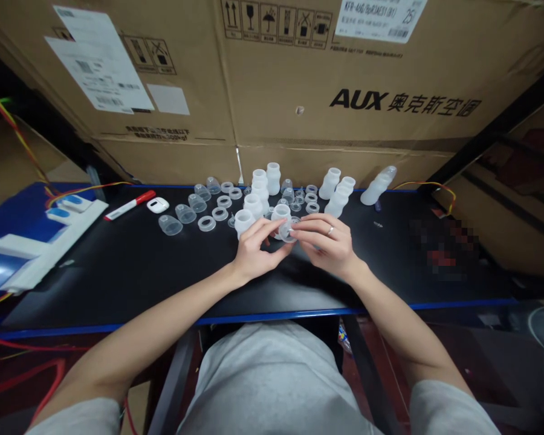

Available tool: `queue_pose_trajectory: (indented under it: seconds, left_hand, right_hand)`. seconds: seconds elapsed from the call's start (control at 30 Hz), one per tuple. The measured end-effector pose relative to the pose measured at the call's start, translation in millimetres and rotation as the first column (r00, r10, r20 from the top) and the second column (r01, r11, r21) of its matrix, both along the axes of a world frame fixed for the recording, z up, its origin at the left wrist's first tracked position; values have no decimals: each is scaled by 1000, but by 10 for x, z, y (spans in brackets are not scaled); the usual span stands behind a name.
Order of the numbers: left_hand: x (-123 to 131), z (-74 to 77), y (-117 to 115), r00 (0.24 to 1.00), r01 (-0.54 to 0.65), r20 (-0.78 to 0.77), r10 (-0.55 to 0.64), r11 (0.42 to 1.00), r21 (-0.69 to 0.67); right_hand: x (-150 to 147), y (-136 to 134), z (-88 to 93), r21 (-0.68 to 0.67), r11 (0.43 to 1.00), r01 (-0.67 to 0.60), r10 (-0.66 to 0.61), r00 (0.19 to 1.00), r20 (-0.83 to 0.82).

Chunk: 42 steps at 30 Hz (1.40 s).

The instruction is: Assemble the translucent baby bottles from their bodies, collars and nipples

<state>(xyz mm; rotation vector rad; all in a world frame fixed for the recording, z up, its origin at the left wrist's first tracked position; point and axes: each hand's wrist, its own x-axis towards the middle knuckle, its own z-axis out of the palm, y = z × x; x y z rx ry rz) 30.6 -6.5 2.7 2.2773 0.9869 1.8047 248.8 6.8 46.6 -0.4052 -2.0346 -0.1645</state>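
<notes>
My left hand (pixel 257 252) and my right hand (pixel 330 246) meet over the black mat. Between their fingertips is a translucent bottle collar ring (pixel 286 233), gripped from both sides. Something clear, perhaps a nipple, is at the right fingertips, too small to make out. Just behind the ring stands an open white baby bottle (pixel 281 212), partly hidden by the fingers. Beside my left hand is another open bottle (pixel 243 222), with more bottles (pixel 260 184) in a row behind it. Loose collar rings (pixel 207 223) and clear domed caps (pixel 170 225) lie to the left.
More bottles (pixel 340 196) stand at the right, and a capped bottle (pixel 379 185) leans farther off. A red-and-white marker (pixel 130 205) and a white earbud case (pixel 158 205) lie at left, near a white power strip (pixel 57 241). A large cardboard box (pixel 272 90) walls off the back.
</notes>
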Motion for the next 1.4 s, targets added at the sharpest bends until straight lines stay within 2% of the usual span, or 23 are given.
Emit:
queue_pose_trajectory:
  seconds: [0.13,0.4,0.5,0.6,0.67,0.7,0.77,0.83,0.87,0.9,1.1,1.3,1.4]
  left_hand:
    - [0,6,-9,1000,19,1,-19,1000,3]
    - [-14,27,-18,1000,6,2,-6,1000,23]
    - [-12,31,-15,1000,-1,3,1,999,33]
    - [-5,33,-17,1000,-18,4,18,999,43]
    - [-2,26,-17,1000,-21,17,21,999,50]
    - [-1,20,-17,1000,-19,24,18,998,55]
    - [-1,6,-15,999,-14,30,12,998,63]
    - [0,-3,-15,1000,-6,24,5,998,61]
    - [1,-3,-17,1000,2,22,-3,999,54]
    - [3,-1,-19,1000,14,25,-15,999,48]
    - [20,28,-36,994,84,69,-87,995,45]
    - [25,5,-29,990,105,99,-100,993,-54]
    - [24,3,-32,991,103,91,-96,991,-82]
  right_hand:
    - [-5,-7,-7,-35,999,5,-3,999,49]
    - [7,-42,52,-77,995,-59,68,989,131]
    - [3,-72,54,-117,990,-73,81,995,63]
    - [-17,-100,53,-243,970,-31,15,998,-68]
    - [-33,-99,48,-416,910,-2,-55,991,-124]
    - [-40,-93,44,-523,852,-8,-72,989,-132]
    - [-49,-73,34,-728,683,-60,-44,991,-123]
    - [-57,-58,25,-850,511,-127,19,990,-136]
    - [-63,-55,21,-875,458,-154,35,987,-156]
    - [-70,-55,19,-885,430,-176,37,983,-178]
    - [-116,-73,-5,-881,385,-275,-5,954,-300]
    - [-123,-61,-56,-862,429,-269,-13,953,-304]
    - [-136,-64,-54,-865,430,-260,-32,953,-302]
